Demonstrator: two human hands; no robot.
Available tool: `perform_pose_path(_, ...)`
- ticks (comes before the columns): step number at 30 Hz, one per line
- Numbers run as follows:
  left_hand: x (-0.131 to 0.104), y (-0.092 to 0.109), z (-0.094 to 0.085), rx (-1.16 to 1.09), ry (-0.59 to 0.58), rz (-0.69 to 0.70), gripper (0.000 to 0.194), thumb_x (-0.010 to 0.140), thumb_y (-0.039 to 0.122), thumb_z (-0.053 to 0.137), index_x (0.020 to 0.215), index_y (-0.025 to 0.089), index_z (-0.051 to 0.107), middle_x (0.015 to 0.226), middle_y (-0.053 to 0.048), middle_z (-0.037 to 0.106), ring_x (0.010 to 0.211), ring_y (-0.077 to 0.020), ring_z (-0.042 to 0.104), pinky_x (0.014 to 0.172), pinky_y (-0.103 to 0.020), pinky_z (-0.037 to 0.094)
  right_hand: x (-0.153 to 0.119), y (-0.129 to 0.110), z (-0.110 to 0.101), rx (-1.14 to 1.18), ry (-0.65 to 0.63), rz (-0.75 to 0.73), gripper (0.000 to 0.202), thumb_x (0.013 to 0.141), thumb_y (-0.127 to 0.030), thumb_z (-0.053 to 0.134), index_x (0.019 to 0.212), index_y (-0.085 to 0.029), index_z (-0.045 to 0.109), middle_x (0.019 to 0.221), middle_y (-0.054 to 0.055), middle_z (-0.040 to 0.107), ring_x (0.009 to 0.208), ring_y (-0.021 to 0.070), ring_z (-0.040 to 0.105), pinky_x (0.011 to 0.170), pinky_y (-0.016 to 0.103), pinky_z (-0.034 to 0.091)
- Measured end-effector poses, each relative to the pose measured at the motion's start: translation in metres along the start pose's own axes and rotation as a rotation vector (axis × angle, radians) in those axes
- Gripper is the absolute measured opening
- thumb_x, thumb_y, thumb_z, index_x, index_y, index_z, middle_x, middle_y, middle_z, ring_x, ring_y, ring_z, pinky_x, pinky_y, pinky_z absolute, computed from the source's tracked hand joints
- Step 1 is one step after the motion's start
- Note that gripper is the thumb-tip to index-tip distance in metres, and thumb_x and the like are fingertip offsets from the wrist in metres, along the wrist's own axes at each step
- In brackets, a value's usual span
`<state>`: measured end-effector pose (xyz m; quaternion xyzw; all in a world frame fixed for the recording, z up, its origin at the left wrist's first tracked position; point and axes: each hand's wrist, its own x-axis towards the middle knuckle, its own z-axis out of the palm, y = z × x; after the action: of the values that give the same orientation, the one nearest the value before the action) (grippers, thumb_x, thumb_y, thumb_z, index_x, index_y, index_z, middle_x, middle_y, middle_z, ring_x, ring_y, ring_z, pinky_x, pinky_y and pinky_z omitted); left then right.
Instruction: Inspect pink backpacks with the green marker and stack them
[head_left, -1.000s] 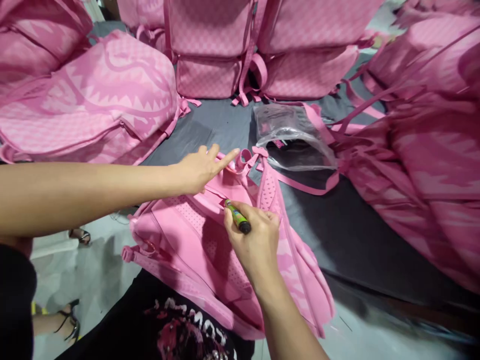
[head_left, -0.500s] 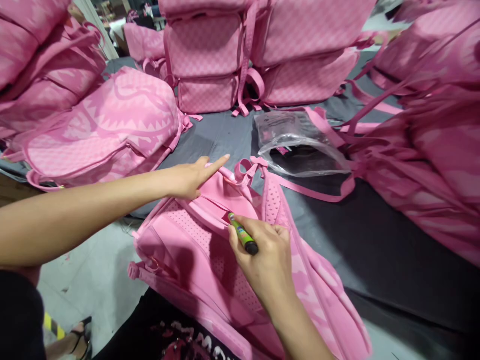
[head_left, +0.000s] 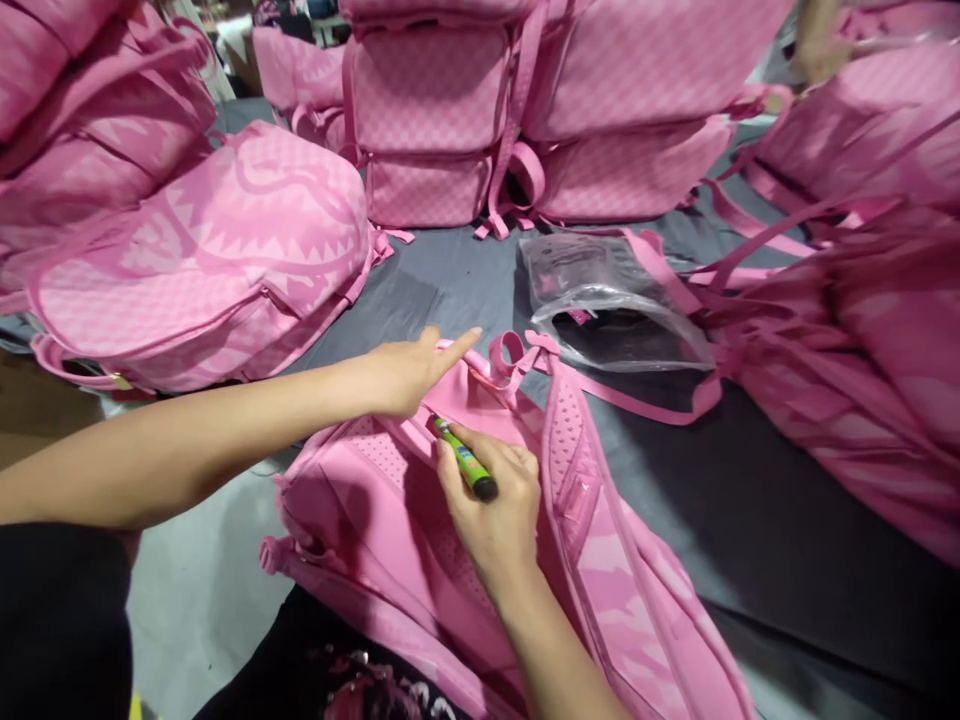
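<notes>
A pink backpack (head_left: 345, 510) lies tilted at the table's edge, its mesh-padded back and straps facing me. My left hand (head_left: 401, 378) rests on its top part near the carry handle, fingers stretched out, palm side hidden. In my right hand (head_left: 495, 490) is a green marker pen (head_left: 466, 462) with a black end, gripped between thumb and fingers. The pen's front end meets the pink fabric by a seam just below my left hand; its tip is too small to make out.
A camouflage-patterned backpack (head_left: 247, 250) lies at the left before a pile of others. Checkered pink backpacks (head_left: 431, 95) stand at the back. A clear plastic pouch (head_left: 622, 290) lies on the dark table cover (head_left: 442, 275). More pink bags (head_left: 885, 340) crowd the right side.
My right hand and the marker pen have shifted left along the seam, closer to my left hand. The camera view has shifted slightly. A person's arm has appeared at the top right.
</notes>
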<state>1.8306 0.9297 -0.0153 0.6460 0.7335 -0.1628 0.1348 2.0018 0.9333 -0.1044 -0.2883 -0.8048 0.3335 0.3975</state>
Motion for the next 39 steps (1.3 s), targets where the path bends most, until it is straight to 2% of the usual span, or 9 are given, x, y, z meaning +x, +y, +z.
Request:
perform_pose_path(6, 0.003, -0.005, 0.005, 0.015, 0.021, 0.023, 0.103, 0.080, 0.010, 0.055, 0.157, 0.026, -0.011, 0.145, -0.023, 0.035, 0.092, -0.0250, 0.066, 0.069, -0.031, 0.048, 0.001, -0.006, 0.003, -0.028, 0.017, 0.024, 0.013, 0.087, -0.026, 0.065, 0.096, -0.019, 0.071, 0.090, 0.003, 0.077, 0.084, 0.0201, 0.070, 0.084, 0.037, 0.040)
perform_pose_path(14, 0.002, -0.005, 0.007, -0.021, 0.041, 0.025, 0.101, 0.078, 0.008, 0.054, 0.157, 0.025, -0.006, 0.138, -0.021, 0.041, 0.088, -0.0244, 0.066, 0.068, -0.030, 0.049, 0.002, -0.012, 0.007, -0.069, 0.031, 0.012, 0.012, 0.087, -0.024, 0.064, 0.096, -0.018, 0.070, 0.091, 0.004, 0.076, 0.084, 0.0205, 0.070, 0.083, 0.037, 0.040)
perform_pose_path(17, 0.001, -0.004, 0.007, -0.012, 0.053, 0.029, 0.100, 0.078, 0.009, 0.055, 0.157, 0.024, -0.005, 0.135, -0.020, 0.044, 0.088, -0.0250, 0.066, 0.068, -0.030, 0.049, 0.004, -0.014, 0.005, -0.029, -0.016, 0.034, 0.013, 0.086, -0.023, 0.064, 0.096, -0.019, 0.071, 0.093, 0.005, 0.076, 0.086, 0.0211, 0.070, 0.084, 0.037, 0.041)
perform_pose_path(23, -0.002, -0.002, 0.002, -0.016, 0.043, 0.011, 0.099, 0.080, 0.013, 0.057, 0.157, 0.025, -0.004, 0.135, -0.019, 0.044, 0.088, -0.0236, 0.067, 0.070, -0.030, 0.050, 0.007, -0.020, 0.004, 0.028, -0.067, 0.095, 0.016, 0.083, -0.020, 0.064, 0.096, -0.021, 0.072, 0.095, 0.003, 0.077, 0.088, 0.0211, 0.070, 0.085, 0.038, 0.043)
perform_pose_path(27, -0.005, 0.000, -0.003, -0.015, 0.020, -0.008, 0.098, 0.080, 0.008, 0.054, 0.157, 0.025, -0.003, 0.136, -0.018, 0.044, 0.089, -0.0225, 0.067, 0.073, -0.030, 0.051, 0.007, -0.017, 0.004, 0.011, -0.033, 0.096, 0.016, 0.083, -0.021, 0.064, 0.097, -0.020, 0.072, 0.096, 0.004, 0.077, 0.090, 0.0222, 0.070, 0.087, 0.040, 0.043)
perform_pose_path(33, -0.005, -0.003, 0.003, -0.008, 0.055, 0.016, 0.093, 0.082, 0.009, 0.051, 0.157, 0.023, -0.001, 0.139, -0.019, 0.042, 0.097, -0.0252, 0.068, 0.077, -0.032, 0.052, 0.007, -0.018, 0.011, 0.080, -0.048, 0.178, 0.017, 0.082, -0.021, 0.065, 0.096, -0.020, 0.074, 0.095, 0.005, 0.077, 0.089, 0.0235, 0.070, 0.089, 0.041, 0.046)
perform_pose_path(35, -0.003, -0.005, 0.005, -0.007, 0.056, 0.012, 0.091, 0.083, 0.014, 0.052, 0.157, 0.022, -0.001, 0.140, -0.021, 0.041, 0.100, -0.0270, 0.068, 0.078, -0.033, 0.053, 0.012, -0.024, 0.002, 0.255, -0.156, 0.263, 0.015, 0.083, -0.024, 0.063, 0.093, -0.019, 0.074, 0.088, 0.004, 0.077, 0.080, 0.0213, 0.071, 0.078, 0.036, 0.051)
perform_pose_path(37, -0.001, -0.007, 0.006, -0.001, 0.060, 0.023, 0.090, 0.084, 0.017, 0.051, 0.158, 0.022, -0.001, 0.140, -0.021, 0.041, 0.102, -0.0283, 0.067, 0.077, -0.034, 0.053, 0.020, -0.031, -0.018, 0.399, -0.215, 0.276, 0.014, 0.085, -0.027, 0.063, 0.091, -0.020, 0.074, 0.088, 0.004, 0.077, 0.080, 0.0201, 0.071, 0.074, 0.033, 0.054)
perform_pose_path(39, 0.001, -0.009, 0.008, 0.002, 0.075, 0.040, 0.088, 0.085, 0.014, 0.047, 0.158, 0.022, -0.002, 0.139, -0.021, 0.042, 0.101, -0.0276, 0.068, 0.076, -0.033, 0.053, 0.032, -0.030, -0.048, 0.401, -0.081, 0.147, 0.012, 0.087, -0.026, 0.061, 0.089, -0.021, 0.072, 0.099, 0.004, 0.076, 0.093, 0.0208, 0.070, 0.083, 0.036, 0.054)
